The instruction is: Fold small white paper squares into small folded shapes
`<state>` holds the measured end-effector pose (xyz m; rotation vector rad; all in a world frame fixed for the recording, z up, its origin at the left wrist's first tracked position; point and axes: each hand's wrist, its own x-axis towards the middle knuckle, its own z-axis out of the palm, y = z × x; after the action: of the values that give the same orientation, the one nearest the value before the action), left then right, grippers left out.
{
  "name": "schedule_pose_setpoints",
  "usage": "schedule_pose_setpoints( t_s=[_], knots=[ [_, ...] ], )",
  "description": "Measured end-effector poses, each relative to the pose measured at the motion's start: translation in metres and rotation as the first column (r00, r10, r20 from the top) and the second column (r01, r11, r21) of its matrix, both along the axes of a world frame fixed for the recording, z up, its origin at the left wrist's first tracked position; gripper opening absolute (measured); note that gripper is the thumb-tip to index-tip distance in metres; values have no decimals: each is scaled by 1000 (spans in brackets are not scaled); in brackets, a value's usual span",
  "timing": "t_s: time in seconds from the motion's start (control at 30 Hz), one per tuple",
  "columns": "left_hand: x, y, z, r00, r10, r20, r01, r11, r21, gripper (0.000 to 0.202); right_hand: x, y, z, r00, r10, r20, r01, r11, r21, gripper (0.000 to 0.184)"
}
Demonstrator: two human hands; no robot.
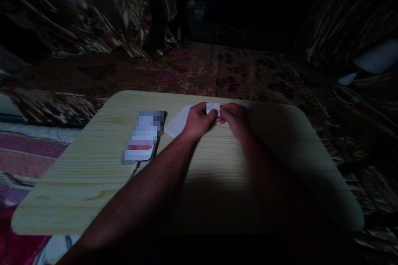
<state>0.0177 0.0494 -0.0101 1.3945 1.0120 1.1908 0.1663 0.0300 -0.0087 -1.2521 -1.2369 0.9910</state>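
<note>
Both of my hands meet over the far middle of a pale wooden table [93,182]. My left hand [199,121] and my right hand [236,119] each pinch a small white folded paper [213,109] held between them, just above the tabletop. Fingers of both hands are curled closed on it. A flat white sheet [178,121] lies on the table under and left of my left hand. Left of that lies a phone [143,136] with a lit screen.
A cable [134,170] trails from the phone toward the near edge. Patterned dark fabric [217,70] covers the floor beyond the table. Shiny drapes [77,12] hang at the back left. A pale object [377,60] lies at the far right.
</note>
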Motion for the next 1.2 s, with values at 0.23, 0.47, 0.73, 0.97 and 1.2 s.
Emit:
schedule_pose_setpoints(
  t_s=[0.23, 0.47, 0.73, 0.97, 1.2],
  knots=[
    [1, -5, 7, 1000, 9, -12, -9, 1000, 25, 15, 0, -1, 1, 1000, 2, -20, -1, 999, 32, 17],
    [-1, -1, 3, 1000, -13, 24, 13, 1000, 16, 17, -2, -1, 3, 1000, -8, -25, 9, 1000, 14, 14],
    [0, 0, 2, 999, -22, 36, 22, 1000, 2, 20, -3, 2, -1, 1000, -14, -2, 14, 1000, -3, 15],
    [0, 0, 2, 1000, 8, 23, -8, 1000, -6, 16, -4, 1, 0, 1000, -16, 3, 16, 1000, -4, 15],
    [0, 0, 1, 999, 35, -13, -35, 999, 5, 15, -6, 1, 2, 1000, -13, 22, 13, 999, -30, 11]
  ],
)
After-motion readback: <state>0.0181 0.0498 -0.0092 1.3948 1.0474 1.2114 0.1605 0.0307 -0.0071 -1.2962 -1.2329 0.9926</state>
